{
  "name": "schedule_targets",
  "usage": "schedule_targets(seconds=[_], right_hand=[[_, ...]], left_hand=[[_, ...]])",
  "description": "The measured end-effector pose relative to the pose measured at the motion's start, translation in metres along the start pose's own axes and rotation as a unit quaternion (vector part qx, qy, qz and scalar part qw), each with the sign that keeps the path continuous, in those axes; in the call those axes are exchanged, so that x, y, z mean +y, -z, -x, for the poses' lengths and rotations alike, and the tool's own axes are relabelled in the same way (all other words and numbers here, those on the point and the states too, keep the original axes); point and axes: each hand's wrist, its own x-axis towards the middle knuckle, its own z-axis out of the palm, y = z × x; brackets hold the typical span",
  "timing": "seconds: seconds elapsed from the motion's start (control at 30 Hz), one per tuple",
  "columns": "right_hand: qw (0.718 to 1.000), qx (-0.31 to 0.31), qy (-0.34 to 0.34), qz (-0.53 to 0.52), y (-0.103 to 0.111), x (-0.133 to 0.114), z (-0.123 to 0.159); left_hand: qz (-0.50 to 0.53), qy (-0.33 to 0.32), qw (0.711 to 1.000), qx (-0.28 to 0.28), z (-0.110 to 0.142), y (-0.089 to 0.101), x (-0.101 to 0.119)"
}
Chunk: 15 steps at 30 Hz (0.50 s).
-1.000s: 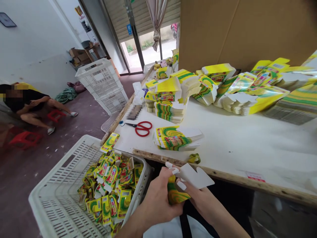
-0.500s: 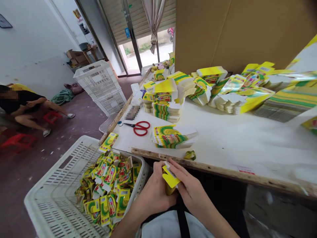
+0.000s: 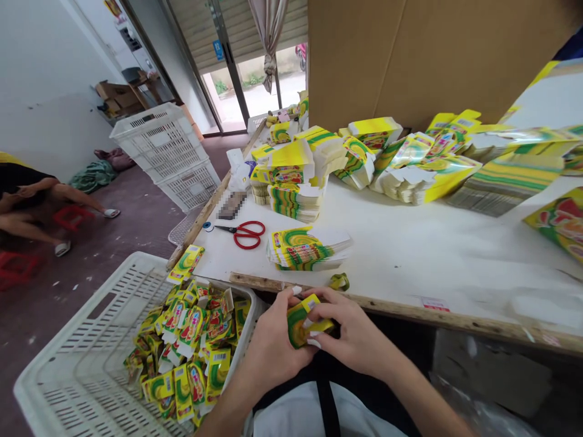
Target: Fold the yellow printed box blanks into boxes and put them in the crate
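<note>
White crates (image 3: 159, 141) (stacked) stand on the floor (image 3: 132, 212); a knotted curtain (image 3: 269, 30) hangs beyond.

Left hand (image 3: 274, 334) and right hand (image 3: 357, 331) sit close together, fingers (image 3: 327, 311) bent, forearms (image 3: 421, 388) spreading apart.

Yellow-green box (image 3: 297, 323) held by left hand (image 3: 276, 340) and right hand (image 3: 362, 340); white crate (image 3: 68, 358) part-filled with similar boxes (image 3: 183, 388).
</note>
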Motion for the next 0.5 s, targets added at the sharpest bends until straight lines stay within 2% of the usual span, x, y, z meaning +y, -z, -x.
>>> schedule_targets(seconds=[0.1, 0.2, 0.27, 0.33, 0.4, 0.5], right_hand=[[0.997, 0.044, 0.004, -0.060, -0.019, 0.003, -0.005], [0.994, 0.086, 0.018, -0.067, -0.014, 0.006, -0.021], [0.988, 0.154, 0.012, 0.016, 0.003, 0.011, -0.040], [0.968, 0.187, -0.043, 0.163, 0.022, 0.019, -0.062], [0.950, 0.152, -0.092, 0.256, 0.034, 0.026, -0.081], [0.945, 0.114, -0.101, 0.288, 0.038, 0.032, -0.098]], left_hand=[[-0.033, -0.007, 0.999, 0.023, 0.005, 0.015, -0.007], [-0.115, 0.000, 0.992, 0.045, 0.018, 0.054, -0.028], [-0.202, 0.054, 0.973, 0.093, 0.029, 0.085, -0.049], [-0.273, 0.120, 0.949, 0.099, 0.041, 0.108, -0.071], [-0.285, 0.139, 0.941, 0.120, 0.050, 0.114, -0.087], [-0.188, 0.103, 0.970, 0.118, 0.052, 0.096, -0.098]])
